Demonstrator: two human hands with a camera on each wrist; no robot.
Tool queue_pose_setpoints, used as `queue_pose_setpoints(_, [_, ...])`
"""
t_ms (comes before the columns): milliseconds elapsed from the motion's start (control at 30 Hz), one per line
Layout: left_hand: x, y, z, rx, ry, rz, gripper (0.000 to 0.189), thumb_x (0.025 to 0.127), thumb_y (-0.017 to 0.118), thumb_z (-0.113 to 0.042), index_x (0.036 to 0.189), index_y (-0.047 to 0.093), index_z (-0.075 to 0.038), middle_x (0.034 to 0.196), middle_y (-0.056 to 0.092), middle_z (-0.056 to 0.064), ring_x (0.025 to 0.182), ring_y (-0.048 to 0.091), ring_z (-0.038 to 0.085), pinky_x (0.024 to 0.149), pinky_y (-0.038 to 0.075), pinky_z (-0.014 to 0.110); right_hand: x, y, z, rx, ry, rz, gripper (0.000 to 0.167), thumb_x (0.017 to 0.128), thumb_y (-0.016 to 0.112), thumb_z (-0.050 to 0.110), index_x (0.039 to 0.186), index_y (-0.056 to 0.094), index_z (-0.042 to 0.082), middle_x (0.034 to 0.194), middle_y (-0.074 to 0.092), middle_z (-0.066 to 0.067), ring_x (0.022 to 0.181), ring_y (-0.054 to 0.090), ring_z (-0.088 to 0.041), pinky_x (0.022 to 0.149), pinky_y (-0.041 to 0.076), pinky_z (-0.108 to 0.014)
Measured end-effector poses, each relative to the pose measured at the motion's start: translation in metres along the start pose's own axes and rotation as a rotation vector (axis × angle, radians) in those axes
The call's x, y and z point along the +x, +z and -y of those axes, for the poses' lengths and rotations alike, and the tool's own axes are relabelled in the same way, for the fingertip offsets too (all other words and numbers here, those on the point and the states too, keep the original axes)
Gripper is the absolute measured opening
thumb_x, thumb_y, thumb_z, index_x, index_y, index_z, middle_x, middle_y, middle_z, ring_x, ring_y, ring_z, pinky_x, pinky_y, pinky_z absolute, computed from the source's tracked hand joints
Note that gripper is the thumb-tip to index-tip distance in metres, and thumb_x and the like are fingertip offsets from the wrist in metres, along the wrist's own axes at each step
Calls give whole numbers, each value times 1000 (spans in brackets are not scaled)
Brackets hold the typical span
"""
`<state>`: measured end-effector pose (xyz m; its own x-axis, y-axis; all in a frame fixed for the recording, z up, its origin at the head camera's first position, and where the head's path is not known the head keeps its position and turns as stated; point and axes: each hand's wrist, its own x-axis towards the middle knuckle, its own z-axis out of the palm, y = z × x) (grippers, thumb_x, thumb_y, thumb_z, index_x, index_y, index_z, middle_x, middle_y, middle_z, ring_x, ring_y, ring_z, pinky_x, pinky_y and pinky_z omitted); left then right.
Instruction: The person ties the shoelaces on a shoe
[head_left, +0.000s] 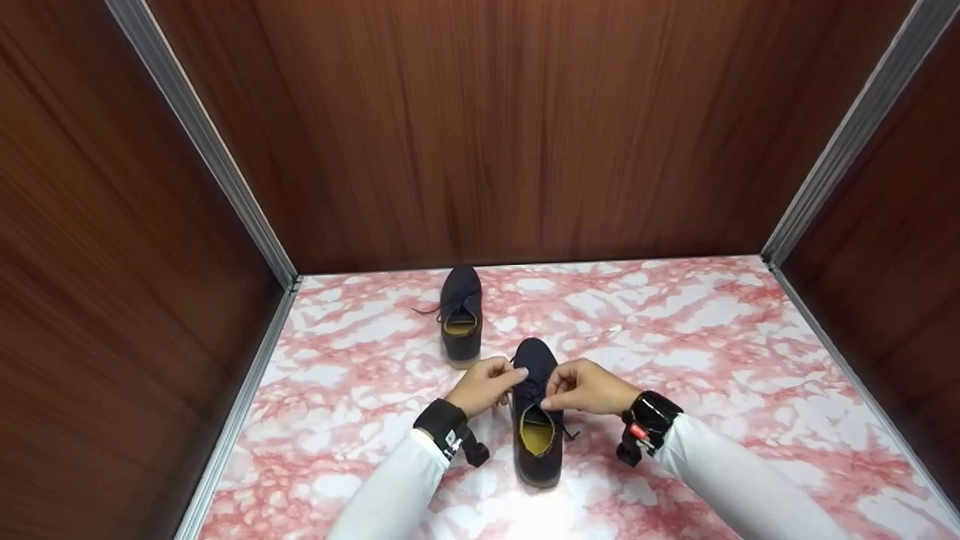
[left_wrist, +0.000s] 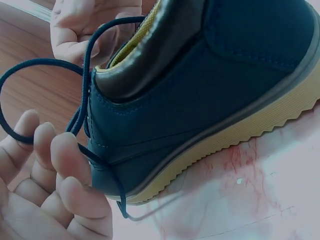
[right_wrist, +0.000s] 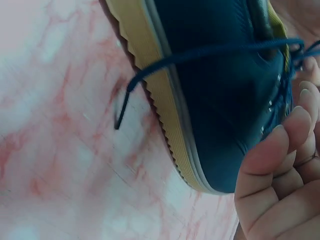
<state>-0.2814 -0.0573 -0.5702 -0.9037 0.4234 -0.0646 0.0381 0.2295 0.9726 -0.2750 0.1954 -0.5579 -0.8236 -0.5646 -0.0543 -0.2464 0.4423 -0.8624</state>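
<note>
A dark navy lace-up shoe (head_left: pixel 539 466) with a yellow lining stands on the marbled surface, toe away from me. My left hand (head_left: pixel 486 386) is at its left side, curled fingers holding a shoelace (left_wrist: pixel 42 61) that forms a wide loop in the left wrist view. Across the laces, my right hand (head_left: pixel 589 386) pinches at the lacing with thumb and forefinger; its exact grip is partly hidden. One loose lace end (right_wrist: pixel 200 52) hangs over the shoe's side, past the ridged tan sole (right_wrist: pixel 142 60).
A matching shoe (head_left: pixel 461 289) stands farther back and left, a lace trailing to its left. The pink-and-white surface (head_left: pixel 712 360) is bounded by brown wood-look panels (head_left: pixel 487 135) with grey metal edging (head_left: pixel 232 161).
</note>
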Motion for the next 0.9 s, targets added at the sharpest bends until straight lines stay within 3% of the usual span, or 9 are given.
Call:
queue_pose_setpoints(267, [0,-1,1,67,55,20,28,87,81,-13,92,60,5,69,56,-6,57,54,7,49,45,20,3,11,0,-54,-46,-6,17,84,88,20,84,75,9,74,70,-6,64,59,0,61,47,-15])
queue_pose_setpoints(467, [-2,-8,2,56,40,39,31,81,86,-7,98,63,6,79,58,-5,60,55,7,52,49,20,4,10,-1,-94,-84,-10,11,87,84,14,83,75,9,77,73,-7,66,58,2,63,48,-14])
queue_pose_setpoints(600, [-3,-14,4,93,67,34,29,83,85,-6,100,66,5,79,59,-5,62,54,4,54,46,18,2,6,-1,-19,-39,15,9,89,80,8,85,72,4,78,72,-15,58,59,-2,55,51,-19])
queue_pose_setpoints(767, [-3,-15,6,144,89,18,29,82,87,-6,100,68,5,74,57,-5,58,50,4,51,44,18,0,1,1,100,60,41,7,90,74,2,92,69,-3,83,70,-31,54,64,-10,55,62,-38])
queue_pose_setpoints(900, [-3,-13,5,131,68,24,36,79,90,-7,103,66,6,70,55,-5,55,48,3,49,43,18,0,0,2,91,76,42,10,90,76,4,95,70,-2,85,71,-32,54,64,-11,54,61,-35])
